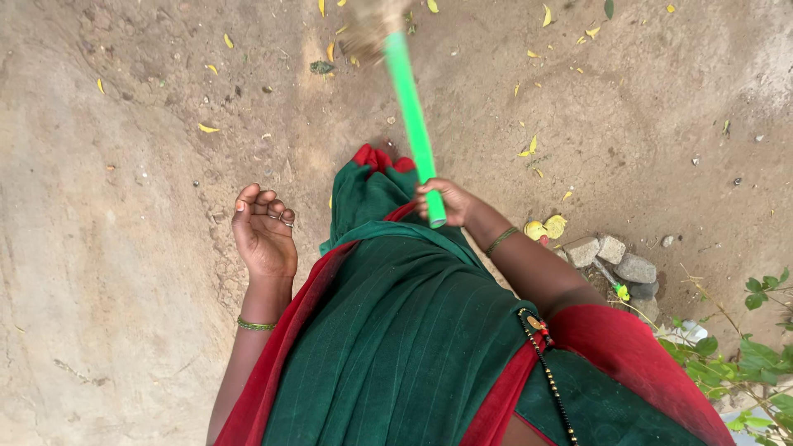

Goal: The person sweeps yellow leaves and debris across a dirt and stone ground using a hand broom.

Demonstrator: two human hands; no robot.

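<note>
**Broom held by the end of its green handle**

The long broom with a bright green plastic handle and straw-coloured bristle head (410,116) looks light and stiff, its smooth shaft probably a little slippery. The right hand (446,202) grips it at the near end, fingers (429,192) wrapped round it; the bristles reach away over the bare dirt ground (124,248). The left hand (263,235) hangs empty, palm up, fingers loosely curled.

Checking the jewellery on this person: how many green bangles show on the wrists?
2. One green bangle circles the left wrist below the open left hand; one circles the right wrist, behind the right hand gripping the green broom handle.
</note>
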